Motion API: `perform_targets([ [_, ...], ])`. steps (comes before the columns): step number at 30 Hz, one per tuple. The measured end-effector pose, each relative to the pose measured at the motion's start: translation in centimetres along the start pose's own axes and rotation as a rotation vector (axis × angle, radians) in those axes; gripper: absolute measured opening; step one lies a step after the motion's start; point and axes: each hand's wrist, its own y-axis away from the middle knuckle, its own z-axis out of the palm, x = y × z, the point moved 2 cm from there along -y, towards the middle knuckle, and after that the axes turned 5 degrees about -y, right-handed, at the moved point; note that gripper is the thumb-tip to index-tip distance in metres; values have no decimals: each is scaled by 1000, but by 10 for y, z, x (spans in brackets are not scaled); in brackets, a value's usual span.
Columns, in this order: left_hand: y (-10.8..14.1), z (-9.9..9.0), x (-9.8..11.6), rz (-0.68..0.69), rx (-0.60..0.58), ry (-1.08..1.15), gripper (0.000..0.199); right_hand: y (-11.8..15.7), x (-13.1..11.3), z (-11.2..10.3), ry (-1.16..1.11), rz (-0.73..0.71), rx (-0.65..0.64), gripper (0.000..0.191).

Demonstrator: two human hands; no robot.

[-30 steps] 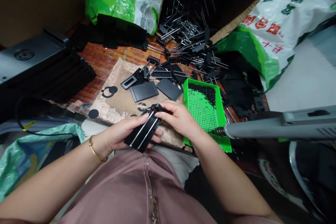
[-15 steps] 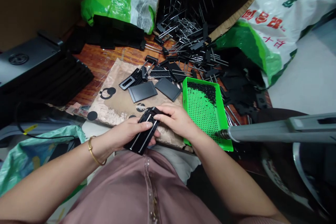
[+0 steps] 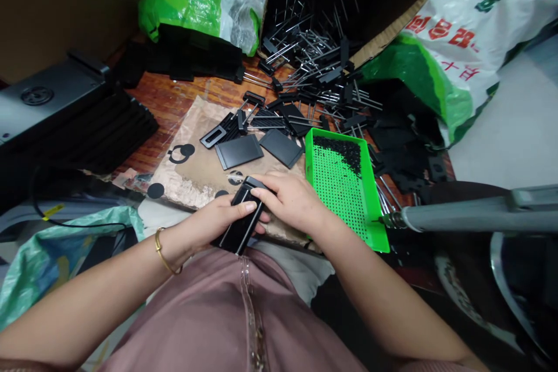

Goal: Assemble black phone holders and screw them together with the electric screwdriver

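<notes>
Close to my lap, my left hand (image 3: 224, 213) is wrapped round a black plastic part with two metal rods (image 3: 238, 226), thumb on top and fingertips showing at its right side. My right hand (image 3: 285, 195) grips the far end of the same part, its thumb pressing near the rods and its fingers over the end piece. The part is tilted, its near end toward my body. Beyond my hands, two flat black panels (image 3: 239, 151) and a black piece with an oval slot (image 3: 213, 137) lie on the cardboard (image 3: 187, 177).
A green tray (image 3: 337, 192) of small black pieces, likely screws, stands at right, with a grey power screwdriver (image 3: 457, 215) beside it. Many rod-and-plastic parts (image 3: 314, 52) spill from a cardboard box. Stacked black panels (image 3: 78, 122) stand at left; plastic bags (image 3: 187, 9) lie behind.
My right fingers have moved over the far end of the part, and its end piece sits turned a little differently. The screwdriver has shifted slightly right in view.
</notes>
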Motion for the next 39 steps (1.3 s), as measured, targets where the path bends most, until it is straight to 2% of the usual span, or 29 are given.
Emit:
perform_targets([
  [3,1,-1,3,-5,-63,26,32,-1,-4,-3,19,15,-15,34],
  [8,3,-2,15,-108,-244,80,35,-2,-9,-8,51,28,9,33],
  [16,-11,2,9,-124,-117,-11,32,-4,-19,-10,73,100,-27,26],
  [22,-8,3,11,-138,-49,-42,27,-3,-16,-6,56,63,-24,27],
  [27,-6,3,14,-120,-79,-75,24,5,-5,2,-103,-10,39,34],
  [33,-6,4,13,-141,-87,-51,33,8,10,10,-357,-27,66,42],
  [39,-6,9,14,-172,42,-91,33,6,14,12,-379,-50,65,40],
])
